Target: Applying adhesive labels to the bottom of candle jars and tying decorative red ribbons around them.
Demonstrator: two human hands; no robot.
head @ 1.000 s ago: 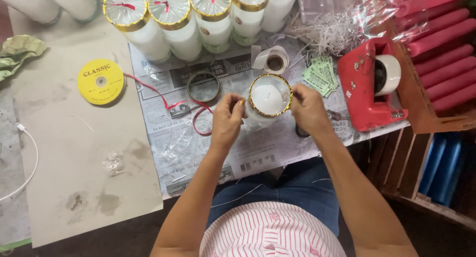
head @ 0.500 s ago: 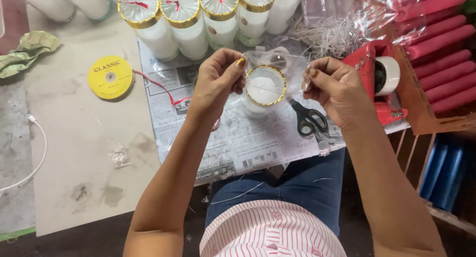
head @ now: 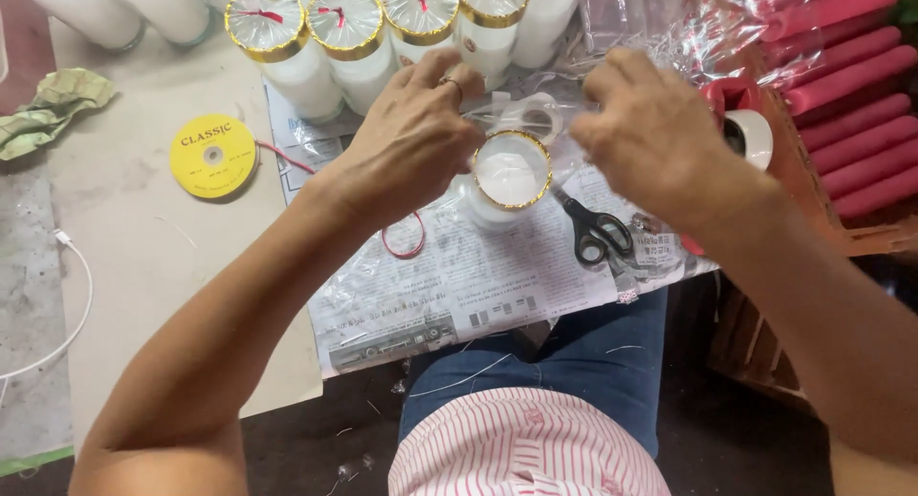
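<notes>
My left hand (head: 413,137) and right hand (head: 652,132) pinch crinkly clear film (head: 564,123) taut above the gold-rimmed white candle (head: 512,171) — scissors (head: 595,233) just beside it.

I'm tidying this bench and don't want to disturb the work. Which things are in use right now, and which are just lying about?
In use:
left hand and right hand, stretching clear film
gold-rimmed candle under the film

Lying about:
scissors
yellow ribbon spool
red tape dispenser
wrapped candles
pink candles
white cable
</notes>
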